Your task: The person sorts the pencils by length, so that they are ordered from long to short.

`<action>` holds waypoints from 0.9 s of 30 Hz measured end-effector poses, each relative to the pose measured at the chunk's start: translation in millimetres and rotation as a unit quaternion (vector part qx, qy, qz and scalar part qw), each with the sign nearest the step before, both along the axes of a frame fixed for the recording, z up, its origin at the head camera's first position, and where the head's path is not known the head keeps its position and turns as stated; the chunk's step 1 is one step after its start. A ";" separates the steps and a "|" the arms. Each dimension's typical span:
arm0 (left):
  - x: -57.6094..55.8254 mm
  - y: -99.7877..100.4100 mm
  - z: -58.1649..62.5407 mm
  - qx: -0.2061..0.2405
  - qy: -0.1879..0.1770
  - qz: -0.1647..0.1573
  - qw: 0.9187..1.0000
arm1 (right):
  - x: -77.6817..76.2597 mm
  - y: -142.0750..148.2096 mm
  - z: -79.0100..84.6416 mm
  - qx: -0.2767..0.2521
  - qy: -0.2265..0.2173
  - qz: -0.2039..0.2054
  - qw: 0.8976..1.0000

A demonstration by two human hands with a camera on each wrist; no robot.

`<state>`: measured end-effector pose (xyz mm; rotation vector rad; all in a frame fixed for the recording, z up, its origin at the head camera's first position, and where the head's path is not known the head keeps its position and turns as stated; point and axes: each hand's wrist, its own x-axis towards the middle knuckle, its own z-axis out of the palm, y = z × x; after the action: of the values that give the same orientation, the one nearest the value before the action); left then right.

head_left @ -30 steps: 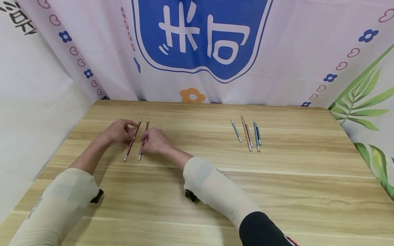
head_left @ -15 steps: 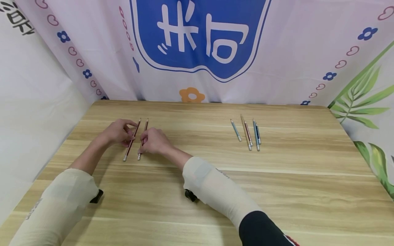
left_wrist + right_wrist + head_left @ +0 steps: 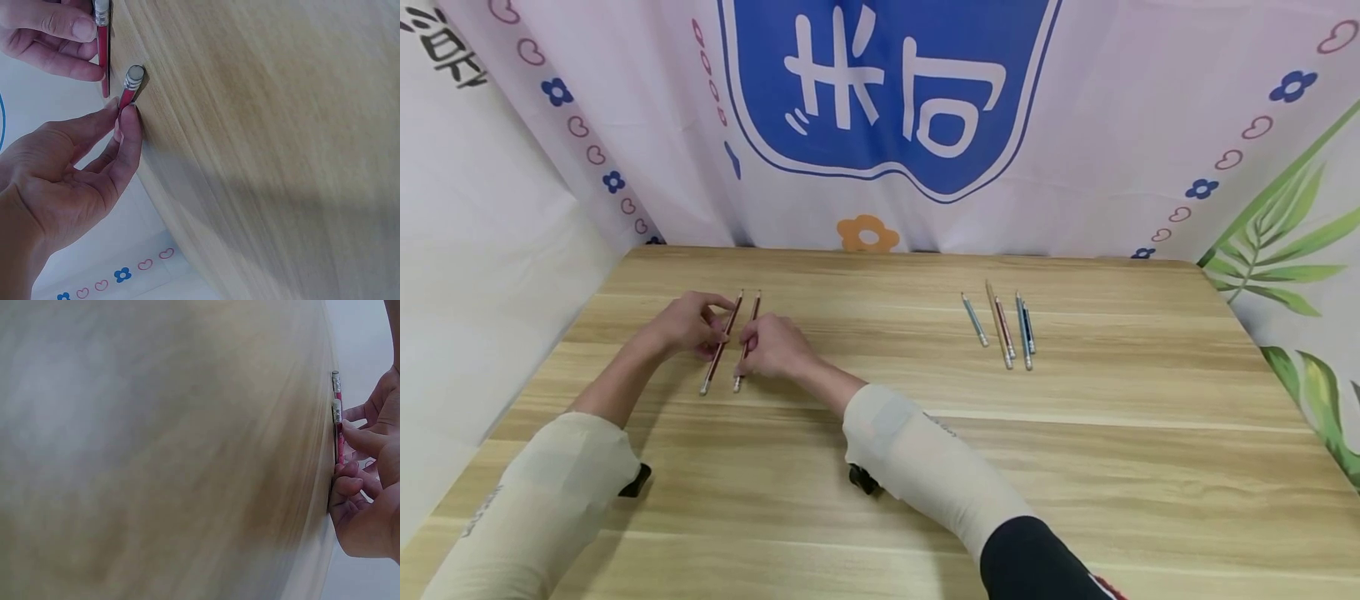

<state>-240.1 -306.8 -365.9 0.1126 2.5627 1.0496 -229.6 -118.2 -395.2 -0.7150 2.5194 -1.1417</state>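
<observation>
Two dark red pencils lie side by side at the left of the wooden table, erasers toward me. Around the middle of the left pencil [image 3: 713, 364], my left hand [image 3: 687, 323] pinches it between thumb and fingers. My right hand [image 3: 777, 347] grips the right pencil [image 3: 756, 307], thumb near its eraser end and fingers further along. A narrow gap separates the pencils in the head view. The left wrist view shows the left pencil's grey eraser [image 3: 134, 75] rising past the fingertips. In the right wrist view, both pencils overlap at the right edge, partly hidden by fingers.
Several other pencils lie on the right half of the table: a short light blue pencil [image 3: 974, 318], a long natural-wood pencil [image 3: 998, 325], a reddish one [image 3: 1006, 327] and two blue ones. A printed curtain [image 3: 865, 208] hangs behind the table's far edge.
</observation>
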 end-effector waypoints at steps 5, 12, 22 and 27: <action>0.3 0.1 0.6 -0.001 0.002 0.000 1.000 | 1.2 0.7 0.3 -0.001 0.005 -0.001 1.000; 0.8 0.9 0.8 0.002 0.003 -0.002 1.000 | 0.7 2.1 -1.1 -0.007 0.005 0.002 1.000; 1.3 1.9 1.5 0.002 -0.006 0.001 1.000 | 0.9 7.9 0.9 -0.031 -0.012 0.011 0.999; 1.6 2.1 1.4 0.003 -0.009 0.004 1.000 | 1.6 14.1 2.2 -0.057 -0.038 0.009 0.998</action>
<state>-238.6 -304.6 -364.5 0.0940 2.5450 1.0566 -228.0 -104.2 -393.1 -0.7063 2.3964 -1.2902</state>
